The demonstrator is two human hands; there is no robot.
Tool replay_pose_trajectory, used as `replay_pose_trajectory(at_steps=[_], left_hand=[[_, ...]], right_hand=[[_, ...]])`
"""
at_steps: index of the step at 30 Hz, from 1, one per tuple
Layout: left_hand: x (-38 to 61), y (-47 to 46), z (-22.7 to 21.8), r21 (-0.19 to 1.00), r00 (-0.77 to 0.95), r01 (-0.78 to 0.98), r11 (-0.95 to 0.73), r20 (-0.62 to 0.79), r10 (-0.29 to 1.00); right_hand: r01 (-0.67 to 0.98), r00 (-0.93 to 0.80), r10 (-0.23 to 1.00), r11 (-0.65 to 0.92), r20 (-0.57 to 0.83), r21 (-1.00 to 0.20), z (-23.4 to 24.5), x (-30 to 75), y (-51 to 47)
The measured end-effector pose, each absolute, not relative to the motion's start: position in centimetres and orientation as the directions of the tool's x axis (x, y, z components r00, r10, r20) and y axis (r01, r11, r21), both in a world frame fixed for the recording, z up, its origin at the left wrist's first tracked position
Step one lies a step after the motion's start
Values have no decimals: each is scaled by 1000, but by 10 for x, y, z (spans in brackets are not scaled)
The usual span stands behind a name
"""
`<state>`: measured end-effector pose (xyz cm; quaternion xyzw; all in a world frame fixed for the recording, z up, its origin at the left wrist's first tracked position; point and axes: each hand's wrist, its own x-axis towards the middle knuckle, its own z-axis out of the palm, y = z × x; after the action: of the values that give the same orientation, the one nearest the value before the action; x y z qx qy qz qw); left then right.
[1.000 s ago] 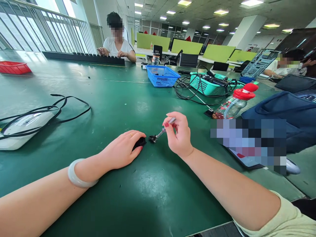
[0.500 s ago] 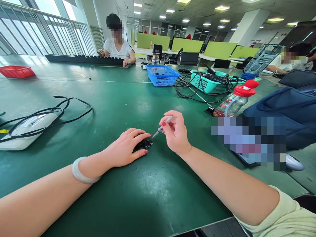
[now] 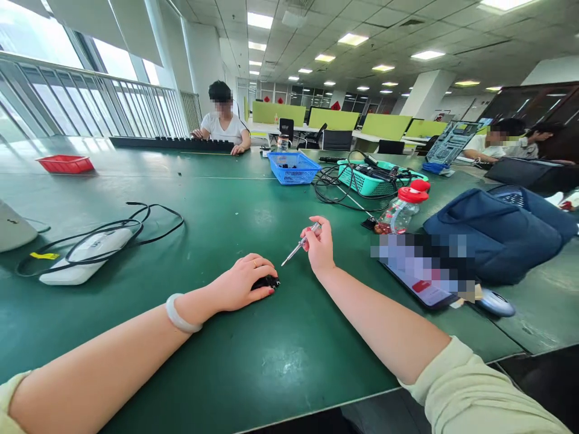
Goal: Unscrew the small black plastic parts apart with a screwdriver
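Note:
My left hand (image 3: pixel 246 282) rests on the green table (image 3: pixel 217 374), its fingers and thumb closed around a small black part (image 3: pixel 266 282). Most of that part lies hidden under the palm; only its front end shows, with a few shiny spots. In my right hand (image 3: pixel 320 248) is a slim screwdriver (image 3: pixel 296 250) with a clear handle, pinched between thumb and fingers. Its thin metal shaft slants down to the left, and the tip is a short way above and right of the black part, apart from it.
Left lies a white device (image 3: pixel 90 256) wound with a black cable. Farther off stand a red tray (image 3: pixel 66 163), a blue basket (image 3: pixel 294 172) and a teal basket (image 3: pixel 362 181) full of cables. To the right are a red-lidded bottle (image 3: pixel 400 211), a tablet (image 3: pixel 420 283) and a dark blue bag (image 3: pixel 502 241). People sit beyond.
The screwdriver's tip has come away from the black part, up and to the right. My left hand stays closed on the part. The camera view has tilted upward.

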<state>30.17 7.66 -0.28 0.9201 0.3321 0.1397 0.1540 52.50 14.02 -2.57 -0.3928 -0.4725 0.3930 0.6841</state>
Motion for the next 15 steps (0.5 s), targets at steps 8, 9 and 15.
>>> replay_pose_trajectory(at_steps=[8,9,15], left_hand=[[300,75,-4,364,637,676,-641,148,756],[298,73,-3,360,622,690,-627,147,769],[255,51,-3,333,529,767,-549,158,834]], right_hand=[[-372,208,977,121,45,-920,-25,530,159],[-365,195,980,111,40,-924,-24,529,159],[-356,188,981,107,41,-928,-25,529,161]])
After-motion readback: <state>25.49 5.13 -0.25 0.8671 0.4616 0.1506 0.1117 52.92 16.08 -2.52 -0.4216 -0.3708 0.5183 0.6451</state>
